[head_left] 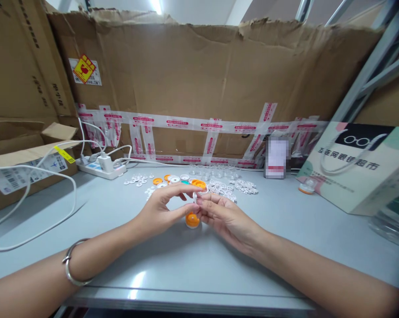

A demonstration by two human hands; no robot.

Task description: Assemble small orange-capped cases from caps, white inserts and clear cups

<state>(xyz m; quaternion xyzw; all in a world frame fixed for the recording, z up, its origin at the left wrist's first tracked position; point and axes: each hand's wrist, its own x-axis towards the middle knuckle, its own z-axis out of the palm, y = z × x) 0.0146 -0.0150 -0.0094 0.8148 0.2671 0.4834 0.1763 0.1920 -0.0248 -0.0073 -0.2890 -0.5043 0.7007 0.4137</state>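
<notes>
My left hand [166,204] pinches a small white plastic piece [195,197] between thumb and forefinger. From the other side, the closed fingertips of my right hand [227,218] grip the same piece, hiding much of it. Just below the fingers, an orange round cap [192,220] with a white edge rests on the grey table [173,260]. Beyond my fingertips lie more orange caps [198,184] and white rings [174,179]. A pile of flat white cut-out pieces [221,189] lies behind my right hand. Small white knobs [138,179] are scattered behind my left hand.
Clear plastic domes [216,171] line the back. A phone [276,158] leans against the big cardboard box [186,75]. At right stand a paper bag [355,172] and a finished-looking orange-based piece [307,187]. A power strip [102,169] and white cables [74,194] occupy the left.
</notes>
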